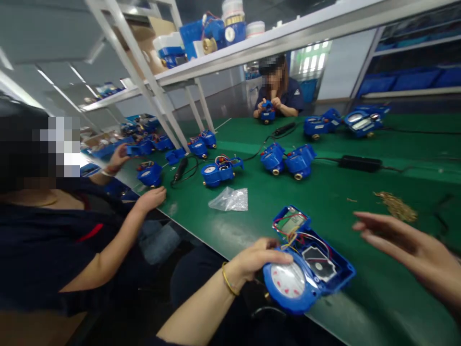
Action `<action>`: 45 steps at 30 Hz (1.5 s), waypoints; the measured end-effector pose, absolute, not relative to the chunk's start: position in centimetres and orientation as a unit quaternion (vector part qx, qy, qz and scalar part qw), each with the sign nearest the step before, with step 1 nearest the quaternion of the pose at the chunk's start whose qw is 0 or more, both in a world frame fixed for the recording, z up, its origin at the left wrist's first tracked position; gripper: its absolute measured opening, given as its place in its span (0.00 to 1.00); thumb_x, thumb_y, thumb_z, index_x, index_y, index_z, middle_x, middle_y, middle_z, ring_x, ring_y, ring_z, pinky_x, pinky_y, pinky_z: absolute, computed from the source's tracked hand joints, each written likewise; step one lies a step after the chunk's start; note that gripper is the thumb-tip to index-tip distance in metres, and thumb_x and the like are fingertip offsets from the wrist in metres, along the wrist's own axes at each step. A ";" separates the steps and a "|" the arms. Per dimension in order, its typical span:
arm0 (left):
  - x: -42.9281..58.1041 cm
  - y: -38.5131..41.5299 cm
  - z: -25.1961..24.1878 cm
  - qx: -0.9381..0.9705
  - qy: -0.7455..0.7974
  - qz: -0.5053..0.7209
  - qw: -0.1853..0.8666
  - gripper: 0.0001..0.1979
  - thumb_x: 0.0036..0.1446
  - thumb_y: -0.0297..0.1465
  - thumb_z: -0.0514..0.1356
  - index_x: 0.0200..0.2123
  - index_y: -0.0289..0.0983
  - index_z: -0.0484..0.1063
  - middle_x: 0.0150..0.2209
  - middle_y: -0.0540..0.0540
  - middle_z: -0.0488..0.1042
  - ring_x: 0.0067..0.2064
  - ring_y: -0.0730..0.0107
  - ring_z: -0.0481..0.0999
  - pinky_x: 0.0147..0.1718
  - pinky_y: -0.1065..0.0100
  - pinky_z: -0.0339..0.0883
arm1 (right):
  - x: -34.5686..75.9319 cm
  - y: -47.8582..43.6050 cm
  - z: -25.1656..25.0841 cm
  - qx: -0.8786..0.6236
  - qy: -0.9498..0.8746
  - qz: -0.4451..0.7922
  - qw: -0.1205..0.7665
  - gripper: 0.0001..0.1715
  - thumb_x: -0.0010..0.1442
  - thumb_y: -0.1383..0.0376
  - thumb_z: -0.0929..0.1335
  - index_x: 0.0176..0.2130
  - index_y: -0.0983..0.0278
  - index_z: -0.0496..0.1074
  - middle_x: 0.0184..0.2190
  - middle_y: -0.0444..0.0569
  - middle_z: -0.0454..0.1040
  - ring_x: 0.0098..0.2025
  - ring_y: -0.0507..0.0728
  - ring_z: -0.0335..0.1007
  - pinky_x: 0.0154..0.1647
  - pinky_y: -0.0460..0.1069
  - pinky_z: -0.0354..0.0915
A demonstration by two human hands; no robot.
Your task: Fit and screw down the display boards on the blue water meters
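My left hand [261,259] grips a blue water meter [306,295] at the front edge of the bench, thumb on top beside the round dial. The meter's box is open, showing wires, a dark part with a pale frame and a circuit board [292,222] with a small display in the raised lid. To the right, my right hand [406,250] hovers over the bench, fingers stretched out and holding nothing. Just beyond it lies a pile of small brass-coloured screws [396,206]; their exact kind is hard to make out.
A clear plastic bag [230,199] lies on the green bench [252,226]. Several blue meters [218,170] stand farther back, near a black electric screwdriver [180,169] and a corded black box [360,163]. Co-workers sit at left [108,250] and across [288,98]. A shelf [273,45] spans above.
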State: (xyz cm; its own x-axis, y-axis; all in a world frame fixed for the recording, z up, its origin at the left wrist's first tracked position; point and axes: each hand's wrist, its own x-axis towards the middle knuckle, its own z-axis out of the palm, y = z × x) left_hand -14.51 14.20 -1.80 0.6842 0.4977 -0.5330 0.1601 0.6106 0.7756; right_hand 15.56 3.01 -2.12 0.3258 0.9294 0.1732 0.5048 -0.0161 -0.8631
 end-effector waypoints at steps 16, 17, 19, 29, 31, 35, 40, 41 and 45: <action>-6.1 10.2 -5.2 0.438 0.381 0.080 0.810 0.30 0.31 0.43 0.76 0.35 0.34 0.69 0.30 0.49 0.74 0.29 0.71 0.72 0.30 0.69 0.62 | 18.3 6.4 2.1 -0.440 -0.720 0.451 0.291 0.41 0.60 0.61 0.72 0.68 0.56 0.60 0.63 0.55 0.68 0.61 0.64 0.69 0.57 0.57 0.70; -6.2 10.0 -5.3 0.442 0.388 0.093 0.804 0.30 0.32 0.43 0.76 0.35 0.35 0.69 0.30 0.49 0.74 0.29 0.71 0.72 0.30 0.68 0.62 | 18.3 6.1 2.4 -0.461 -0.724 0.431 0.276 0.40 0.59 0.61 0.73 0.67 0.56 0.61 0.62 0.54 0.69 0.61 0.64 0.69 0.57 0.57 0.70; -6.2 9.6 -5.3 0.453 0.401 0.124 0.786 0.29 0.34 0.43 0.76 0.35 0.35 0.69 0.31 0.48 0.74 0.31 0.69 0.73 0.31 0.68 0.63 | 18.2 5.7 2.9 -0.499 -0.721 0.407 0.256 0.39 0.58 0.60 0.74 0.65 0.55 0.63 0.60 0.52 0.71 0.60 0.63 0.70 0.57 0.56 0.71; -7.0 9.0 -6.2 0.467 0.412 0.203 0.756 0.28 0.45 0.50 0.71 0.39 0.35 0.68 0.38 0.41 0.76 0.40 0.60 0.75 0.39 0.64 0.67 | 13.4 5.4 1.4 -0.549 -0.727 -0.095 0.400 0.31 0.60 0.69 0.70 0.61 0.57 0.65 0.59 0.56 0.70 0.65 0.68 0.62 0.62 0.68 0.63; -7.5 9.3 -6.0 0.486 0.414 0.196 0.744 0.30 0.46 0.48 0.71 0.44 0.35 0.68 0.44 0.37 0.77 0.45 0.55 0.76 0.44 0.62 0.67 | 12.7 5.1 0.8 -0.539 -0.711 -0.162 0.422 0.33 0.60 0.70 0.71 0.62 0.56 0.65 0.59 0.56 0.70 0.65 0.70 0.62 0.61 0.70 0.62; -8.2 10.3 -3.6 0.561 0.428 0.360 0.610 0.22 0.57 0.42 0.65 0.51 0.38 0.70 0.55 0.37 0.72 0.57 0.54 0.71 0.55 0.61 0.64 | 12.1 4.7 -0.5 -0.544 -0.672 -0.201 0.460 0.38 0.59 0.72 0.72 0.64 0.54 0.64 0.60 0.55 0.69 0.64 0.71 0.62 0.61 0.70 0.61; -7.3 11.8 0.3 0.650 0.301 0.461 0.524 0.08 0.65 0.34 0.58 0.39 0.40 0.76 0.47 0.42 0.78 0.52 0.59 0.75 0.55 0.63 0.66 | 11.9 4.7 -1.4 -0.544 -0.656 -0.186 0.489 0.39 0.58 0.70 0.74 0.65 0.54 0.64 0.60 0.54 0.69 0.64 0.71 0.63 0.62 0.71 0.60; -7.0 11.9 0.7 0.659 0.282 0.440 0.541 0.08 0.64 0.34 0.59 0.38 0.39 0.77 0.45 0.42 0.79 0.50 0.59 0.76 0.52 0.63 0.67 | 11.9 4.7 -1.5 -0.544 -0.653 -0.182 0.495 0.39 0.58 0.69 0.74 0.65 0.54 0.64 0.60 0.54 0.69 0.63 0.71 0.63 0.62 0.71 0.60; -6.0 11.8 0.8 0.654 0.304 0.341 0.603 0.17 0.61 0.40 0.61 0.24 0.37 0.76 0.28 0.44 0.80 0.32 0.65 0.77 0.36 0.66 0.70 | 11.9 4.8 -2.0 -0.547 -0.634 -0.177 0.517 0.38 0.57 0.67 0.75 0.64 0.53 0.65 0.60 0.54 0.69 0.63 0.71 0.64 0.62 0.72 0.60</action>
